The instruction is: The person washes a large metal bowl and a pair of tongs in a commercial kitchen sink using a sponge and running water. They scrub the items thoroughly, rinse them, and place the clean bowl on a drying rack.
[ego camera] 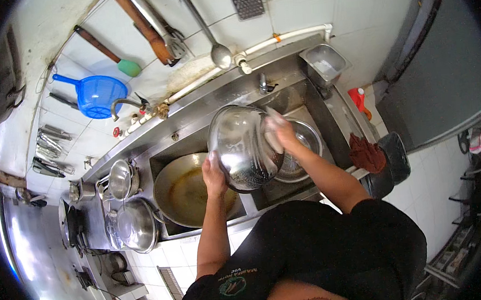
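A large stainless steel bowl [244,149] is tilted above the divider of a double sink, its rounded outside wet and streaked with suds. My left hand [214,172] grips its rim on the left side. Against the bowl's right side my right hand [280,132], blurred, presses something pale, perhaps a sponge or cloth. Under and to the right of the bowl, another round metal basin [316,140] lies in the right sink. A wide pan [177,196] with brownish liquid fills much of the left sink.
Stacked metal bowls [135,226] stand on the steel counter at left. A faucet [264,83] is behind the right sink, with a steel container [326,62] at its corner. A brown cloth [366,153] lies at the right edge. A blue strainer [100,93] and utensils hang on the tiles.
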The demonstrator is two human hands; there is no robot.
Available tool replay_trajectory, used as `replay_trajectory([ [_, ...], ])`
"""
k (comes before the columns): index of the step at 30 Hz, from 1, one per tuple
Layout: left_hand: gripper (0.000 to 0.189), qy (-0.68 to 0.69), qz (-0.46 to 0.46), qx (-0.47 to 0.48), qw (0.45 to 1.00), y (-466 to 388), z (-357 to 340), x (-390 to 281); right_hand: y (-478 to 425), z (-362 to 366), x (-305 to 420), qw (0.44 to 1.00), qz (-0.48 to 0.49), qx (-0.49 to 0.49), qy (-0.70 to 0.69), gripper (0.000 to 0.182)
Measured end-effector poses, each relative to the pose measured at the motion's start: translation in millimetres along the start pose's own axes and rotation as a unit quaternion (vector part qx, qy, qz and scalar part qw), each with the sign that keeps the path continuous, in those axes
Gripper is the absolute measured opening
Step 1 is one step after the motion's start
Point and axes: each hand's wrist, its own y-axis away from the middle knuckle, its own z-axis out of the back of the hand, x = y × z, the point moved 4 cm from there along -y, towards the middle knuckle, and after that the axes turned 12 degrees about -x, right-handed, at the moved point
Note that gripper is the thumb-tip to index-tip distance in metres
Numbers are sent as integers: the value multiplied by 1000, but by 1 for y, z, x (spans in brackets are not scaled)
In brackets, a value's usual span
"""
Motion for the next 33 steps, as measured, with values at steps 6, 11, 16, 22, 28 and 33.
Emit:
replay_trajectory([
  [6, 27, 94, 8, -32, 995, -26, -5, 2, 84, -31, 66, 921, 312, 78, 221, 57],
  [11, 29, 72, 30, 41, 996, -13, -20, -15, -9, 36, -23, 993, -102, 32, 49, 41],
  [16, 28, -25, 0, 132, 991, -12, -41, -5, 6, -43, 127, 935, 312, 100, 132, 25],
  [22, 30, -127, -108, 277, 946, -8, -52, -47, -5, -72, 195, 780, 347, 454, 257, 33],
  [28, 32, -226, -181, 273, 917, -20, -28, -73, -31, -47, 158, 809, 261, 474, 229, 29],
  [33, 28, -80, -121, 170, 975, -31, 10, -56, -65, 24, 67, 962, -16, 267, 51, 24],
])
